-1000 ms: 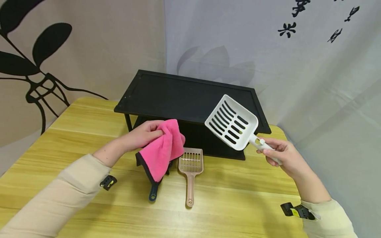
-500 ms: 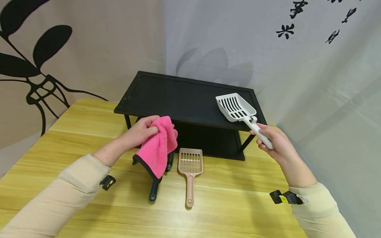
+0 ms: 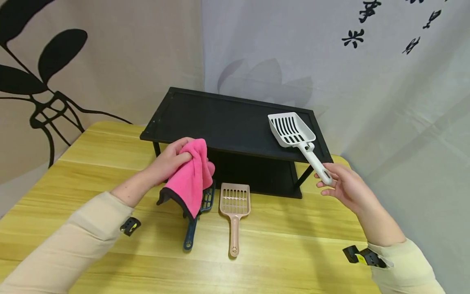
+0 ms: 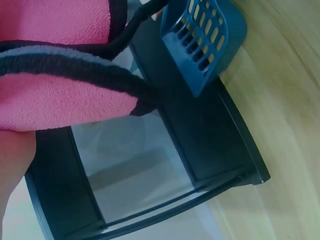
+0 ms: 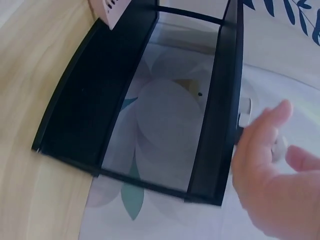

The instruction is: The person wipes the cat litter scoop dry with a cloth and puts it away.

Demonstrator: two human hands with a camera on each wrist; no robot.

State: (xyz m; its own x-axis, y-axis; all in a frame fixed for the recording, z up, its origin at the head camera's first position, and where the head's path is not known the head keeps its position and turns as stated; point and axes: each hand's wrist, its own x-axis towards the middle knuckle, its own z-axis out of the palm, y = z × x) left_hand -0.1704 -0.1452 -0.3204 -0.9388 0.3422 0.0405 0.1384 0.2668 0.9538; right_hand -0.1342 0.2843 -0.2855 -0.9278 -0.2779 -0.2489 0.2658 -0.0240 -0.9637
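A pink cloth (image 3: 189,175) with a dark edging hangs from my left hand (image 3: 167,163), which grips it in a bunch. On the right end of the black rack's top lies a white slotted litter scoop (image 3: 291,130), its handle reaching out past the front edge. My right hand (image 3: 346,185) is right at the handle's end, the fingers loose and spread rather than curled round it. Below the cloth, a dark blue litter scoop (image 3: 189,234) lies partly covered from view. A beige litter scoop (image 3: 235,204) rests beside it, handle toward me.
The two-tier black rack (image 3: 220,118) stands at the back of the wooden table (image 3: 279,253), with an open lower shelf (image 5: 85,100). Behind it hangs a pale curtain (image 3: 257,41) printed with dark leaves and characters.
My right hand has set the white scoop down on the rack's top and its fingers have come loose from the handle. The left hand has drifted slightly left with the cloth, uncovering more of the blue scoop.
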